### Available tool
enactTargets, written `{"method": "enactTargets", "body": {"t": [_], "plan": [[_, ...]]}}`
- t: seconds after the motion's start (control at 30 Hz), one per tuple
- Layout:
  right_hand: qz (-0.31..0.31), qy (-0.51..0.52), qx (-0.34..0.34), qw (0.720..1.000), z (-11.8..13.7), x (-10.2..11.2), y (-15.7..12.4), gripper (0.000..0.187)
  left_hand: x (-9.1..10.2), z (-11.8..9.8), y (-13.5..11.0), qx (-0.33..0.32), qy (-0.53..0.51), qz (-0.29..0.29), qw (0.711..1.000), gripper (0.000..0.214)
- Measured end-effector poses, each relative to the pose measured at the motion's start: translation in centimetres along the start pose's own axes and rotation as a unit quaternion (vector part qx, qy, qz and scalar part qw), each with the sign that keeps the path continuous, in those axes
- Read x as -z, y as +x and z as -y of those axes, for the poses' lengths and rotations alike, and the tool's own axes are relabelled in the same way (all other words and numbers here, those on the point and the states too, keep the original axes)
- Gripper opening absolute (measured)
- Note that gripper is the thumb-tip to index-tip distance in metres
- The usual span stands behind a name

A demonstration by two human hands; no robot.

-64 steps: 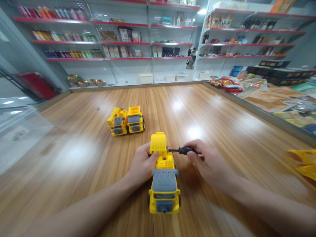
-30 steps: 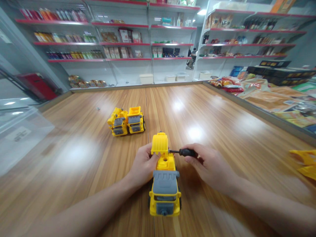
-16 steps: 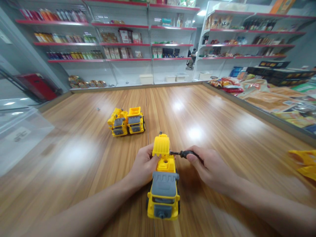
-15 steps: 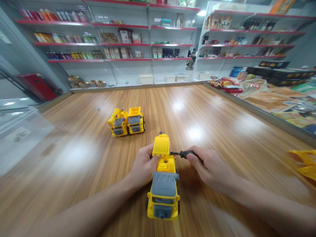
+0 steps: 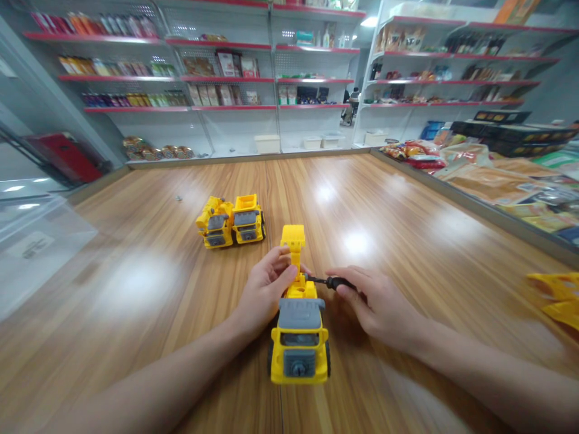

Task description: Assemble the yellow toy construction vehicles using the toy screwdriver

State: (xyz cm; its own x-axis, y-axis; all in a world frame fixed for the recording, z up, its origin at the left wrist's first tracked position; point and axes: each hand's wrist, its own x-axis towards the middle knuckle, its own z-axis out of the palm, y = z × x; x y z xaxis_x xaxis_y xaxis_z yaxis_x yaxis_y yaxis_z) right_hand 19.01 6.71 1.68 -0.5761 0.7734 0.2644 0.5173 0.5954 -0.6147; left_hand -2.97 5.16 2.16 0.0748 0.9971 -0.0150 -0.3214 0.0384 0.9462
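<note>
In front of me a yellow toy truck (image 5: 299,337) with a grey roof and grille faces me. My left hand (image 5: 266,286) is closed around the rear of the truck, at the base of its raised yellow arm and bucket (image 5: 293,236). A black-handled screwdriver (image 5: 337,282) lies in the grip of my right hand (image 5: 377,301), pointing left. Its tip meets the right side of the arm's base; the exact contact point is too small to make out. Two more yellow toy trucks (image 5: 248,220) stand side by side farther off to the left.
A clear plastic bin (image 5: 40,247) sits at the left edge of the wooden table (image 5: 407,229). Yellow plastic pieces (image 5: 556,298) lie at the far right. Packaged goods (image 5: 493,181) lie beyond the right rim. Stocked shelves (image 5: 226,108) line the back. A small grey bit (image 5: 178,198) rests far left.
The truck's bucket arm has swung up and away from the cab, and the truck's front has tilted up slightly. Both hands keep their hold, with the screwdriver still at the arm's side.
</note>
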Motion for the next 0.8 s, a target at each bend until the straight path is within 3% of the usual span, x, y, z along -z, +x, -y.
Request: {"method": "enactTargets", "body": {"t": [0.2, 0.4, 0.63, 0.8], "plan": [[-0.024, -0.053, -0.007, 0.998, -0.5, -0.2, 0.1, 0.02, 0.0, -0.1, 0.3, 0.009, -0.04, -0.024, 0.999, 0.031], [-0.056, -0.109, -0.024, 0.992, -1.2, -1.0, 1.0, 0.026, 2.1, 0.0, 1.5, 0.02, -0.102, -0.002, 0.995, 0.036], [-0.081, -0.145, -0.036, 0.985, -1.1, -2.8, 7.5, 0.021, 2.3, -0.9, 1.1, 0.041, -0.162, 0.025, 0.986, 0.021], [-0.062, -0.142, -0.017, 0.988, -1.6, -4.4, 12.6, 0.021, 2.9, -0.6, 1.2, 0.043, -0.168, 0.052, 0.983, 0.022]]}}
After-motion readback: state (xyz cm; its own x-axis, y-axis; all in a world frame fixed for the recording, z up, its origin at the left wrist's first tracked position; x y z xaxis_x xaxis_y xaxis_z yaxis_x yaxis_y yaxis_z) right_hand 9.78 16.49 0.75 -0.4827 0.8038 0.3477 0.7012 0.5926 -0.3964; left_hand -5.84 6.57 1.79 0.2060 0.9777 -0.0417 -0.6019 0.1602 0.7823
